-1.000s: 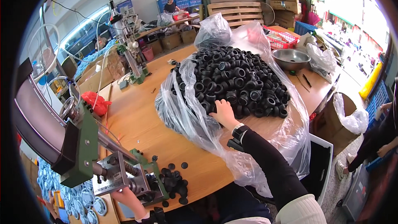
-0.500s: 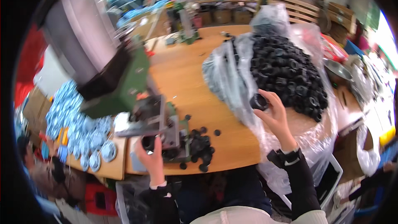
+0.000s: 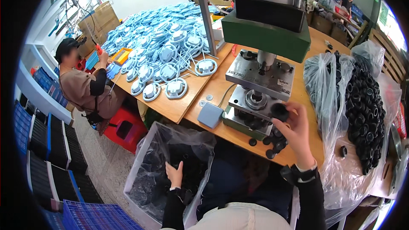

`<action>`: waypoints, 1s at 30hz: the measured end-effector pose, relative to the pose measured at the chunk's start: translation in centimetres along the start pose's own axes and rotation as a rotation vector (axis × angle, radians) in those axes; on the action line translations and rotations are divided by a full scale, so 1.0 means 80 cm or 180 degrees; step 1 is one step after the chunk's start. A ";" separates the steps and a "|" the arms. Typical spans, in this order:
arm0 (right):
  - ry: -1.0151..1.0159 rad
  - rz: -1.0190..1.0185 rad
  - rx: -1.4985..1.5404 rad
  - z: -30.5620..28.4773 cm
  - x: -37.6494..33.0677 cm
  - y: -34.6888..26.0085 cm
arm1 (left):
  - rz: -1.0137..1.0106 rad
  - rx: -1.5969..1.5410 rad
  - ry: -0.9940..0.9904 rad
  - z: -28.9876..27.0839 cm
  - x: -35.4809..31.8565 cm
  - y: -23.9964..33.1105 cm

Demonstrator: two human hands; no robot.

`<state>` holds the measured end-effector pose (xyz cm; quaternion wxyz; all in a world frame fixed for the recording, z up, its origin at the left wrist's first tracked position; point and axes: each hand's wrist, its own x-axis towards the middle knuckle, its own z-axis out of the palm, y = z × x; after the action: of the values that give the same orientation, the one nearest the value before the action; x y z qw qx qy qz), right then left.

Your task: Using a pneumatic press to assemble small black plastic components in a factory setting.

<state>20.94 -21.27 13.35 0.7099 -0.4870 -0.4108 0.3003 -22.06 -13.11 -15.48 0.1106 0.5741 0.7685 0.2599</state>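
My right hand [image 3: 297, 132] pinches a round black plastic part [image 3: 280, 112] between thumb and fingers, right beside the lower metal die [image 3: 255, 100] of a green bench press [image 3: 266, 36]. The upper die plate [image 3: 260, 74] hangs above the lower one with a gap between them. Low on the left, my left hand [image 3: 174, 174] is over a bin lined with clear plastic [image 3: 147, 145], thumb and fingers apart, with nothing seen in it. Dark parts [image 3: 187, 155] lie inside the bin, hard to make out singly. Small black pieces [image 3: 276, 144] are heaped at the press's foot.
A large pile of black ring-shaped parts [image 3: 366, 106] lies on clear plastic at the right. Light-blue corded parts [image 3: 168, 51] cover the table to the left. A grey-blue box [image 3: 210, 115] stands beside the press. A co-worker [image 3: 81, 81] sits at far left near stacked crates [image 3: 47, 145].
The view has swung left. My left hand has gone from the press down to the bin, and the black part it held has left it. My right hand has carried its part to the press.
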 end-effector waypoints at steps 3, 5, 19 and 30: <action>-0.0173 -0.0651 -0.1366 0.010 0.025 0.026 | -0.0178 -0.0066 -0.0309 0.011 -0.006 -0.019; -0.0140 -0.0490 -0.0962 0.022 0.029 0.025 | 0.0188 -0.0410 -0.0341 0.013 -0.007 -0.003; 0.0051 -0.1393 -0.2734 0.046 0.067 0.037 | 0.2895 -0.1416 0.0053 -0.028 0.076 0.312; 0.0334 -0.0764 -0.2898 0.043 0.025 -0.010 | 0.3208 -0.0846 -0.0337 0.001 0.073 0.355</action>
<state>18.88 -18.38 15.35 0.4737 -0.7122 -0.5177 -0.0194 -0.50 -1.74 0.18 0.0824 0.8660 0.3507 0.3468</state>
